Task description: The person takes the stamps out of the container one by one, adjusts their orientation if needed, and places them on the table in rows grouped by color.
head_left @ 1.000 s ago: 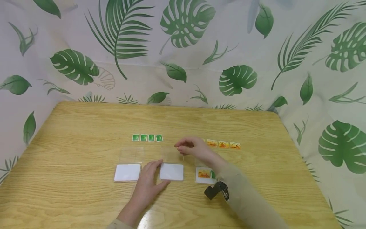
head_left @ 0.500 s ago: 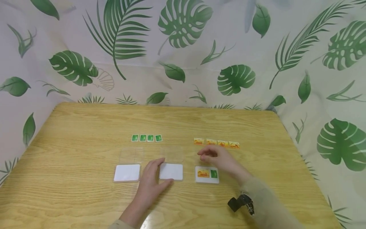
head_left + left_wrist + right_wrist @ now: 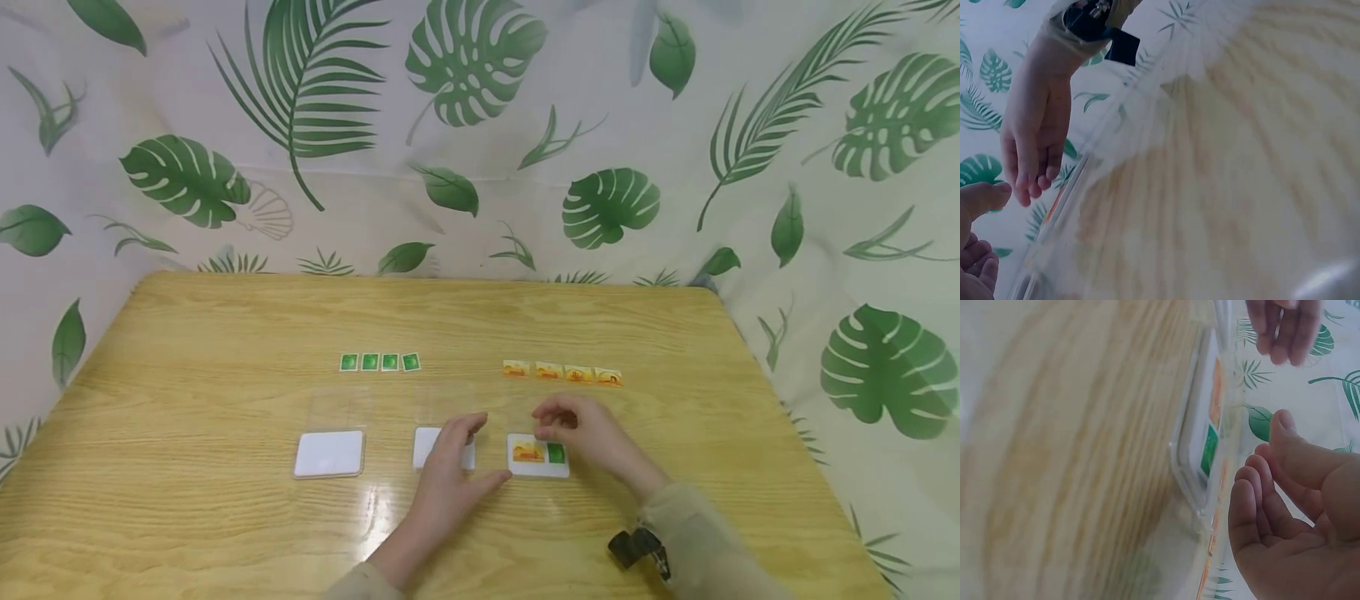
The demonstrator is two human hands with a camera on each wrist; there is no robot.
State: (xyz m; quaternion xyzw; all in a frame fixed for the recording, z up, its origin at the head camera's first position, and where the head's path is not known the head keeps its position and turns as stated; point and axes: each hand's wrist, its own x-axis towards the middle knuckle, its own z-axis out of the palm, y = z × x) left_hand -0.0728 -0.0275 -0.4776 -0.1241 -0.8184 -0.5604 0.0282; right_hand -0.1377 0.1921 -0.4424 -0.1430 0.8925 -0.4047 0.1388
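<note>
On the right of the row lies a white-topped clear plastic case, its hinged clear lid folded back. An orange picture sticker and a green sticker sit on its white face. My right hand hovers at that case's far right corner, thumb and fingers apart in the right wrist view with nothing between them. Reaching over the middle white case, my left hand has its thumb tip by the right case's near left corner. It holds nothing.
Another white case lies on the left, its clear lid laid back. Several green stickers and several orange stickers line up farther back. A leaf-print cloth hangs behind the wooden table.
My right hand moved right from the middle case's lid to the right case. My left hand then shifted right, from the middle case's left side to between the middle and right cases.
</note>
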